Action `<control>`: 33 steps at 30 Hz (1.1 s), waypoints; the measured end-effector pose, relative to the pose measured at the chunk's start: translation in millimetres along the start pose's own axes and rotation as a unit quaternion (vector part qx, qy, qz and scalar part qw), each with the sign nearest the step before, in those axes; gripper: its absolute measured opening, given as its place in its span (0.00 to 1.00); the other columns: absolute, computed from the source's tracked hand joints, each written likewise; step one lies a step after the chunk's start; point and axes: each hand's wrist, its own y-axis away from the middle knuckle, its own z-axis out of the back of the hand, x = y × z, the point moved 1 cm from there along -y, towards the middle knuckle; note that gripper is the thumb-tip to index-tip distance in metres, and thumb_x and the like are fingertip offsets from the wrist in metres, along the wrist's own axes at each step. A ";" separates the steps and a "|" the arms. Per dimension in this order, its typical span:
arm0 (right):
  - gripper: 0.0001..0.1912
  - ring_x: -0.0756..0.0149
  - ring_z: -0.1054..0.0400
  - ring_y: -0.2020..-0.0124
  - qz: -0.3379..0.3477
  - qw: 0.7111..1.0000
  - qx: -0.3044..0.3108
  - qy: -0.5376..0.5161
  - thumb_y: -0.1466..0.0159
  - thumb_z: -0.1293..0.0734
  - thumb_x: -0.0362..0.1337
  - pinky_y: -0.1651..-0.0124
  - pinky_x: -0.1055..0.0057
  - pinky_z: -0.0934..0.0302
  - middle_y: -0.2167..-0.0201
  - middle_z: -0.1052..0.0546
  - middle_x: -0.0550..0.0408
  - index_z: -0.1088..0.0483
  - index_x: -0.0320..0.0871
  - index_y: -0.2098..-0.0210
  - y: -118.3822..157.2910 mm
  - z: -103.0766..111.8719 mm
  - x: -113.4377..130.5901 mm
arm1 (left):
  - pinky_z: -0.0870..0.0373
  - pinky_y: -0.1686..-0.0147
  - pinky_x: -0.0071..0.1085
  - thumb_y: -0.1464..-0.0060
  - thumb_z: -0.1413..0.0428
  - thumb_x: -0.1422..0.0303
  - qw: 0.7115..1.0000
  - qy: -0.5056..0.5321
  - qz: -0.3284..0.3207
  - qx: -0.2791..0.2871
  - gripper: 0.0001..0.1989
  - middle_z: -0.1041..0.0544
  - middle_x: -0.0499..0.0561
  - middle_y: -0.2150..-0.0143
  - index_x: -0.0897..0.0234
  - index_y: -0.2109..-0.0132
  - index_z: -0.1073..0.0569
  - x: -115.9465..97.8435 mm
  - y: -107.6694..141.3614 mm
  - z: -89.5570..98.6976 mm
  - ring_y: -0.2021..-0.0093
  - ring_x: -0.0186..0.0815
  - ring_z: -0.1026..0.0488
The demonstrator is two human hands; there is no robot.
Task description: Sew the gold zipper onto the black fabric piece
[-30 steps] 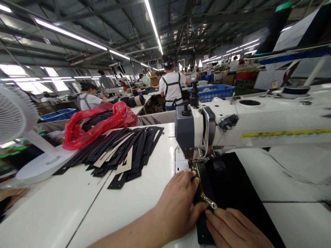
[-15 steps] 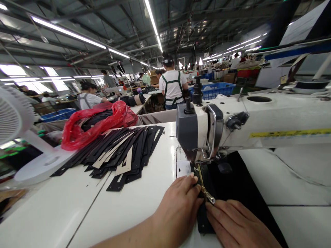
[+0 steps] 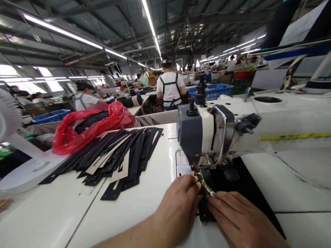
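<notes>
A narrow black strip [image 3: 206, 213] with a gold-toothed zipper [image 3: 204, 181] along it lies on a larger black fabric panel [image 3: 254, 194]. Its far end is beneath the head of a sewing machine [image 3: 190, 136]. From the left, my left hand [image 3: 178, 201] presses closed fingers onto the strip's edge, close to the presser area. My right hand [image 3: 239, 215] has its fingers together on the strip's right side, their tips beside the metal zipper slider. Both thumbs are mostly hidden, and so is the needle point.
Left of the machine, several black slotted strips [image 3: 121, 155] lie fanned on the white table [image 3: 144, 206]. Behind them sits a red plastic bag [image 3: 80, 134] with dark pieces inside. A white fan [image 3: 28, 162] stands far left. People work at tables beyond, near a blue crate [image 3: 216, 91].
Strip, zipper and slider have moved a little forward, toward the machine's needle area. My right hand has moved slightly forward with them; the left stays near the same spot. The view has shifted slightly.
</notes>
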 end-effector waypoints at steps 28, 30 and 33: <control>0.12 0.64 0.29 0.73 -0.127 0.985 0.103 0.047 0.37 0.44 0.31 0.69 0.70 0.38 0.74 0.25 0.52 0.31 0.42 0.70 -24.7 -18.6 -49.5 | 0.29 0.63 0.35 0.45 0.47 0.76 0.993 -0.086 -0.066 -0.037 0.10 0.29 0.54 0.62 0.64 0.56 0.27 -1.0 -0.3 -11.5 0.62 0.40 0.33; 0.14 0.64 0.29 0.72 -0.126 0.986 0.103 0.039 0.36 0.46 0.31 0.68 0.69 0.38 0.73 0.25 0.51 0.30 0.41 0.70 -23.6 -20.2 -51.7 | 0.29 0.63 0.36 0.45 0.47 0.75 0.992 -0.098 -0.075 -0.022 0.11 0.29 0.55 0.61 0.64 0.54 0.27 -1.2 -1.2 -9.4 0.61 0.40 0.33; 0.11 0.62 0.29 0.68 -0.142 0.985 0.101 0.010 0.37 0.44 0.33 0.63 0.67 0.37 0.70 0.24 0.49 0.29 0.40 0.66 -21.7 -22.7 -55.0 | 0.29 0.62 0.37 0.44 0.49 0.76 0.993 -0.097 -0.070 -0.003 0.11 0.30 0.55 0.61 0.65 0.55 0.27 -2.0 -1.8 -6.1 0.60 0.40 0.34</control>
